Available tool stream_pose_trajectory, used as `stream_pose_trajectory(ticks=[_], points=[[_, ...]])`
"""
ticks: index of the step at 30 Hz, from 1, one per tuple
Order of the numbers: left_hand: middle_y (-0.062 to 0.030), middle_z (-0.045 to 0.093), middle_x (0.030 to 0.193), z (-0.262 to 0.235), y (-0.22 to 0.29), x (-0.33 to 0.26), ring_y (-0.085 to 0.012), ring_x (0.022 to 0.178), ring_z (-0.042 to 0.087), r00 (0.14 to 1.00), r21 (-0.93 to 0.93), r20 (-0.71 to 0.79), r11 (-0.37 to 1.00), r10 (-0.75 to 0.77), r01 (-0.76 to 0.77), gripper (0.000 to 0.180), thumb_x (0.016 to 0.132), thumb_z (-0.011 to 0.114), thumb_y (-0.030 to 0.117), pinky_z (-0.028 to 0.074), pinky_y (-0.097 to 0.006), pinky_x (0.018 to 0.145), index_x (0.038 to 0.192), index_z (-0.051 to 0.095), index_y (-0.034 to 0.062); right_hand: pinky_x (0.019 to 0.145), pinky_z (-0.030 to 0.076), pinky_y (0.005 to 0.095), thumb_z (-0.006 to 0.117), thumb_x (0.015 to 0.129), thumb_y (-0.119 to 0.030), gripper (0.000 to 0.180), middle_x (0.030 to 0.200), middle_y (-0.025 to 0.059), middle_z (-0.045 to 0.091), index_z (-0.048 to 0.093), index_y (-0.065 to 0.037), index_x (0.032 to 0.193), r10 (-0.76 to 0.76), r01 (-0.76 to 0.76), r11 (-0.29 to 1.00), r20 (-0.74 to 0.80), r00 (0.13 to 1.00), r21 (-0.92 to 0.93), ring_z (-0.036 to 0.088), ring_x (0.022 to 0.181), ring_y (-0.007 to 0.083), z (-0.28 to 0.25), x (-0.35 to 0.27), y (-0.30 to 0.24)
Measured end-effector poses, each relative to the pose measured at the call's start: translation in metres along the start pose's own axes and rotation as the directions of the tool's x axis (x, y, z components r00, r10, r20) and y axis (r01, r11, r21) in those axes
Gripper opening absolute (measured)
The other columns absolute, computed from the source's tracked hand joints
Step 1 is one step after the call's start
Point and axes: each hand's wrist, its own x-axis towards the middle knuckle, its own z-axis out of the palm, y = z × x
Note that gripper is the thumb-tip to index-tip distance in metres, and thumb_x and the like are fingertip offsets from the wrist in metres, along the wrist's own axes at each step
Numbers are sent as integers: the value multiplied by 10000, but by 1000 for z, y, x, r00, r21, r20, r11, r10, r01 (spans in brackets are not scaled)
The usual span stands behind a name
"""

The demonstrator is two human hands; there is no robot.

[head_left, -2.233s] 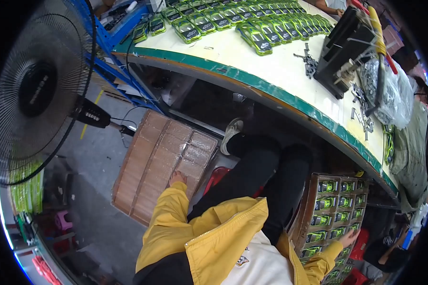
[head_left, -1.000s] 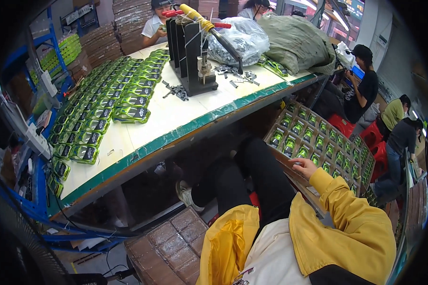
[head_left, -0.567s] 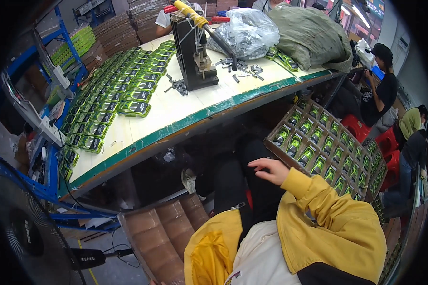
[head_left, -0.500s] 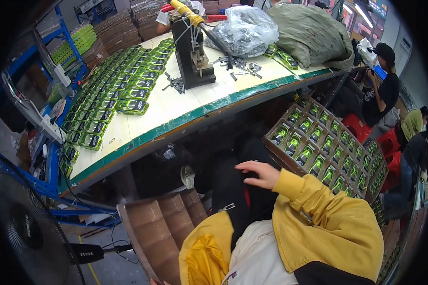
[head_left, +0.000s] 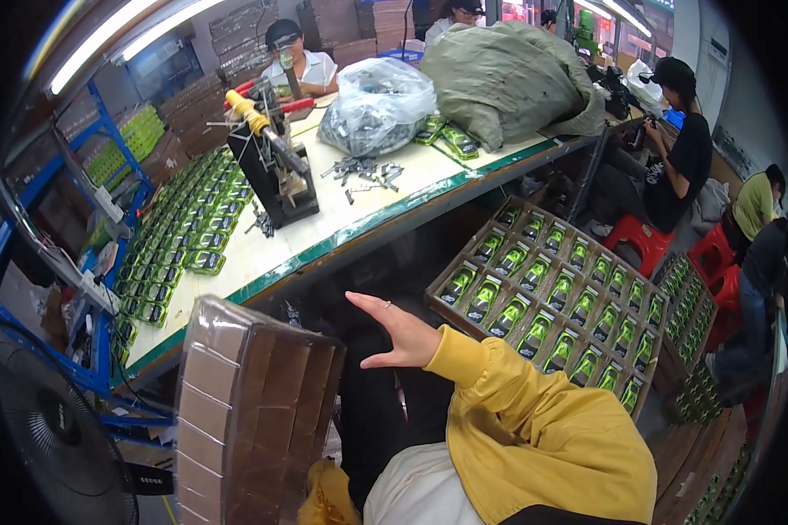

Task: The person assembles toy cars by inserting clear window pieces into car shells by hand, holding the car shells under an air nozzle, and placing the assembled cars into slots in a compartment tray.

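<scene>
My right hand (head_left: 398,334) is open in front of my lap, fingers spread and thumb apart, with a ring on one finger. It holds nothing. To its left stands a brown cardboard box with dividers (head_left: 208,411), raised and tipped on edge, its compartments facing right and clear tape over its edges. My left hand is out of sight; only a bit of yellow sleeve (head_left: 328,494) shows beside the box's lower part. At the right, a divided cardboard tray (head_left: 433,299) holds green-and-black packaged items (head_left: 534,273) in its cells.
The worktable (head_left: 324,206) carries a black hand press (head_left: 263,175), loose grey parts (head_left: 363,175), rows of green packs (head_left: 184,219), a clear bag (head_left: 378,105) and a big green sack (head_left: 508,83). A fan (head_left: 52,429) stands at the left. Co-workers sit beyond the table and at right.
The divided box has come up from beside my lap to the table's edge and tilted upright. My right hand has moved left and spread its fingers. The view has shifted right.
</scene>
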Motion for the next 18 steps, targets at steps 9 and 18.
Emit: stream_pose_trajectory(ticks=[9,18], points=[[-200,578,911,-39,32,35,-300,702,568,901,-376,-377,853,216,-362,446,873,359,327,485,-349,622,1033,546,-44,787,414,288,658,689,-210,481,988,111,534,469,-44,1099,-7,-19,998,-421,907,-58,525,909,220,-117,-49,-6],[-137,512,1083,-41,129,125,-248,1015,482,785,-742,-374,348,493,-572,366,797,482,143,366,-321,861,1124,450,-18,648,402,275,543,773,-231,305,771,61,527,491,-6,972,13,-205,968,-785,619,-146,484,720,111,-231,-182,-26]])
